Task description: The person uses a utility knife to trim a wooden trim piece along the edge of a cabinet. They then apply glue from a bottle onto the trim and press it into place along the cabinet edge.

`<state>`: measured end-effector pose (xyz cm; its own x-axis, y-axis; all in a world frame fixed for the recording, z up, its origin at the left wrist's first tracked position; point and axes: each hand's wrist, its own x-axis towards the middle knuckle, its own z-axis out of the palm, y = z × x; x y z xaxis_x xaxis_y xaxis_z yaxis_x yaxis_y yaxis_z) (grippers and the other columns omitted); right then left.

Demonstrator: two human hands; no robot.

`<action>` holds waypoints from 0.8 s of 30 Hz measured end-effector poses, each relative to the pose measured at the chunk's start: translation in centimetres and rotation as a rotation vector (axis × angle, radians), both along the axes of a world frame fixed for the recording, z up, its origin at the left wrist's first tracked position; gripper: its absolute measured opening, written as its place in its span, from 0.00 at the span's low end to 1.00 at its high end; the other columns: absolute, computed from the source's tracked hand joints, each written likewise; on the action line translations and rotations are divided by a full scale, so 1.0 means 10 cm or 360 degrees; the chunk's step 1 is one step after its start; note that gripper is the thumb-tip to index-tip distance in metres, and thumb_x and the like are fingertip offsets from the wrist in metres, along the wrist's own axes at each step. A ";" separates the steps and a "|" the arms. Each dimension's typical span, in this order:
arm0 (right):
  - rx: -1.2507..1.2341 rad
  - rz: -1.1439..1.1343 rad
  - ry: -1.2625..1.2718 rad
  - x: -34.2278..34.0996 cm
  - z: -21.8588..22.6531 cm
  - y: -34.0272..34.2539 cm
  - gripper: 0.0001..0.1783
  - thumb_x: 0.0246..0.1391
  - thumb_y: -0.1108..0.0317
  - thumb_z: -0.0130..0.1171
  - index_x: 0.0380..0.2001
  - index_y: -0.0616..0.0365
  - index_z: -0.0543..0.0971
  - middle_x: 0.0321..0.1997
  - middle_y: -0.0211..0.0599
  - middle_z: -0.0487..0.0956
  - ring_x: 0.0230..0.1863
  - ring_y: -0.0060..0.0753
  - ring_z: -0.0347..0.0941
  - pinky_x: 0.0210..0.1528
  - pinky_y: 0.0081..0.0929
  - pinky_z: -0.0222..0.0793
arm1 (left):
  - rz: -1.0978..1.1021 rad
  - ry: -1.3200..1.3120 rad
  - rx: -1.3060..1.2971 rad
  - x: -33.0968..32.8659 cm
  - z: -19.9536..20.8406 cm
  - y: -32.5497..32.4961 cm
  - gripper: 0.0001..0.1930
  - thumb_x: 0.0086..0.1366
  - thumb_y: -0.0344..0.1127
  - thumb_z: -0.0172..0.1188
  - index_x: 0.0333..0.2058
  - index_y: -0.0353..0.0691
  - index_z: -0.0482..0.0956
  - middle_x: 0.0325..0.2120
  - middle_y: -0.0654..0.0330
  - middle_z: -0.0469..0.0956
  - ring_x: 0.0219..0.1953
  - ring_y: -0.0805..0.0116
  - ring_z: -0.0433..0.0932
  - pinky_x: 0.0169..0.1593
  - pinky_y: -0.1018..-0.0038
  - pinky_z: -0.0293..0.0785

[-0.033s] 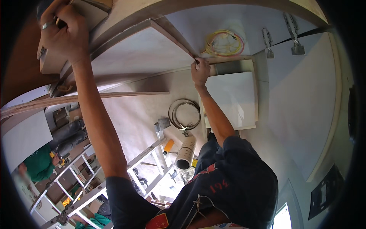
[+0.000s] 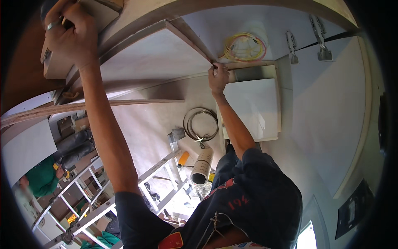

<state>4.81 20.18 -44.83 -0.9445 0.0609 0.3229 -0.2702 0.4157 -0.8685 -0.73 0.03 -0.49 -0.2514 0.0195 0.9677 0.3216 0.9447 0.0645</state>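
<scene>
My left hand (image 2: 71,39), with a ring on one finger, is raised at the upper left. Its fingers are curled closed against a light wooden block (image 2: 55,68) beside the cabinet frame; a dark object shows partly above them, and what they grip is hidden. My right hand (image 2: 218,79) is closed at the lower end of a wooden edge strip (image 2: 188,39) along a pale panel (image 2: 155,54). A small dark bit shows at its fingertips, too small to name. Just beyond that hand lies a coil of yellow and pink wire (image 2: 244,46).
Metal hinges (image 2: 324,54) join a large white door (image 2: 327,108) at right. A white drawer-like box (image 2: 253,108) stands below my right hand. Under my arms are an aluminium ladder (image 2: 159,166), a cable coil (image 2: 201,124) and a roll (image 2: 202,166). A person in green (image 2: 43,178) works at left.
</scene>
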 end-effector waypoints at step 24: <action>-0.0276 0.0107 -0.0045 -0.02 0.66 -0.12 0.10 0.49 0.73 0.59 0.37 0.58 0.75 0.35 0.43 0.75 0.41 0.50 0.71 0.46 0.46 0.66 | 0.0243 -0.0193 -0.0251 0.16 0.02 0.12 0.10 0.73 0.23 0.46 0.41 0.35 0.78 0.33 0.61 0.79 0.35 0.77 0.75 0.39 0.82 0.69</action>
